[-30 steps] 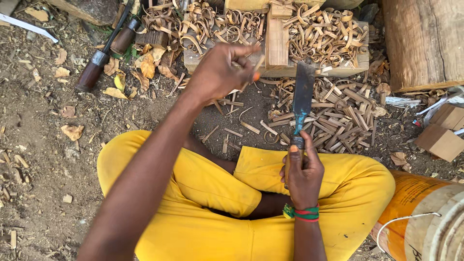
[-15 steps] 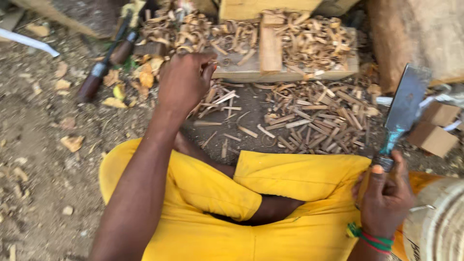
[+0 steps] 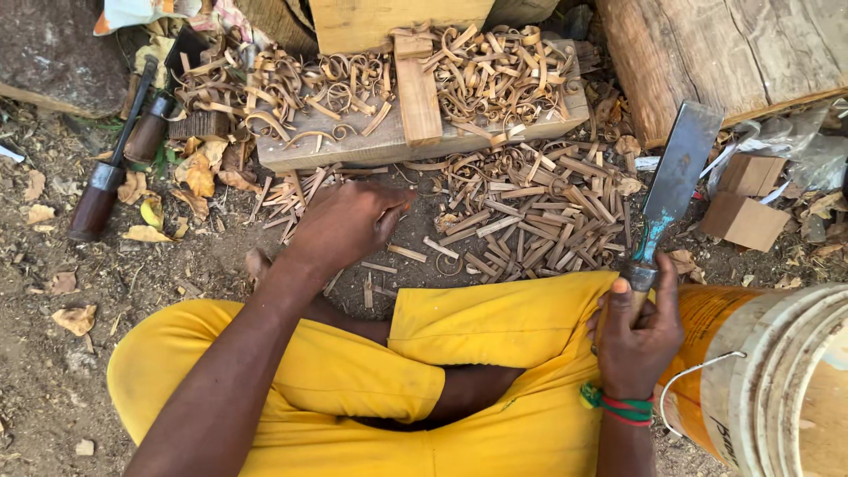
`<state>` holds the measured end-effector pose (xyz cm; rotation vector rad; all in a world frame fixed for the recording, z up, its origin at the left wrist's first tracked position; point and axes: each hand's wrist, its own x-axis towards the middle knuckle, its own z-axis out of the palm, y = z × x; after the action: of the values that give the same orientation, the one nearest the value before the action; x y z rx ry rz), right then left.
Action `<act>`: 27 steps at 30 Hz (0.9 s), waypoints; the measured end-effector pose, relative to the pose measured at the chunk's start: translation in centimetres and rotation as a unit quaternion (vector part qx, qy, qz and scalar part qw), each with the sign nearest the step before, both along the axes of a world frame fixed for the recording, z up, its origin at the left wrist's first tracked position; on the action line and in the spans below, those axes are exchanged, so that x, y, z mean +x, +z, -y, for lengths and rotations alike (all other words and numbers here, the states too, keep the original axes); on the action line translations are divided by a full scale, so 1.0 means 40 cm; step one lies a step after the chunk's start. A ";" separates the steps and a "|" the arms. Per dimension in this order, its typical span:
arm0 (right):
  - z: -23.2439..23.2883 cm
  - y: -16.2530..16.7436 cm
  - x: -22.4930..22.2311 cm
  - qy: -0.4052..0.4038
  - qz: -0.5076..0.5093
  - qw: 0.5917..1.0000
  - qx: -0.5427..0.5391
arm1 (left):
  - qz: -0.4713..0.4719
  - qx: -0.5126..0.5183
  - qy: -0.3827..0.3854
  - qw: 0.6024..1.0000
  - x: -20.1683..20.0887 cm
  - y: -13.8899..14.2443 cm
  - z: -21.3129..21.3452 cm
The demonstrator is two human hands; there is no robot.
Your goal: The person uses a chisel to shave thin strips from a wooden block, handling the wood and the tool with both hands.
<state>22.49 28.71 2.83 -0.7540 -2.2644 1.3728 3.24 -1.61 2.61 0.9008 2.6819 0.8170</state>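
Near right, beside an orange bucket (image 3: pixel 707 353): right hand (image 3: pixel 638 334) clenched around wide chisel (image 3: pixel 673 181), blade upright, clear of yellow-trousered lap. Centre: left hand (image 3: pixel 346 223) lowered, fingers curled onto small wood sticks (image 3: pixel 539 212) heaped before plank (image 3: pixel 389 141), grasp unclear.

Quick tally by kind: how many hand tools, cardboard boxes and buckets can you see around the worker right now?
Hand tools: 3 (wide chisel in the right hand; two dark-handled tools lying at left)
Cardboard boxes: 2
Buckets: 1
Total: 6
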 end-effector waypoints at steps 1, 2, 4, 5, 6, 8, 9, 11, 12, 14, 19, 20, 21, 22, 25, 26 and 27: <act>0.001 -0.004 0.001 0.005 -0.011 1.000 -0.002 | 0.010 -0.009 0.006 1.000 0.001 -0.004 -0.005; 0.002 -0.008 0.001 0.006 -0.008 1.000 0.015 | 0.021 -0.018 0.013 1.000 0.004 -0.008 -0.010; 0.002 -0.012 0.002 0.008 -0.002 0.999 0.050 | 0.057 -0.039 0.023 0.997 0.010 -0.014 -0.019; 0.003 -0.012 0.003 0.007 -0.001 0.999 0.049 | 0.082 -0.053 0.024 0.995 0.014 -0.016 -0.024; 0.005 -0.013 0.004 0.007 0.000 0.999 0.047 | 0.107 -0.068 0.026 0.992 0.017 -0.017 -0.026; 0.006 -0.012 0.004 0.006 -0.004 1.000 0.031 | 0.065 -0.040 0.013 0.997 0.022 -0.018 -0.027; 0.006 -0.012 0.007 0.002 -0.006 1.000 0.012 | 0.047 -0.027 0.006 0.998 0.025 -0.019 -0.027; 0.007 -0.016 0.004 0.004 -0.016 1.000 -0.005 | 0.040 -0.043 0.002 0.998 0.026 -0.021 -0.027; 0.004 -0.016 0.005 0.006 -0.018 1.000 -0.001 | 0.037 -0.047 -0.002 0.998 0.025 -0.022 -0.029; -0.001 -0.017 0.007 0.006 -0.030 1.000 -0.003 | 0.065 -0.052 0.003 0.997 0.021 -0.025 -0.032; 0.004 -0.021 0.024 0.004 -0.091 0.996 -0.010 | 0.051 -0.040 -0.010 0.998 0.014 -0.027 -0.039; 0.007 -0.023 0.025 0.001 -0.100 0.995 0.003 | 0.056 -0.052 -0.010 0.997 0.012 -0.027 -0.040; 0.009 -0.024 0.028 -0.003 -0.107 0.994 0.015 | 0.062 -0.065 -0.011 0.996 0.011 -0.027 -0.041; 0.010 -0.024 0.029 -0.006 -0.114 0.993 0.028 | 0.067 -0.061 -0.011 0.996 0.010 -0.029 -0.043; 0.007 -0.028 0.022 -0.022 -0.082 0.996 0.026 | 0.083 -0.051 -0.016 0.995 0.012 -0.041 -0.053; 0.005 -0.030 0.018 -0.022 -0.083 0.996 0.012 | 0.088 -0.047 -0.022 0.995 0.015 -0.048 -0.059; 0.002 -0.032 0.014 -0.024 -0.085 0.996 0.000 | 0.092 -0.043 -0.028 0.994 0.018 -0.056 -0.069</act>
<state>23.04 28.62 1.56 -0.6598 -2.1021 1.3620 3.97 1.16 0.38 0.8348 2.5005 0.7295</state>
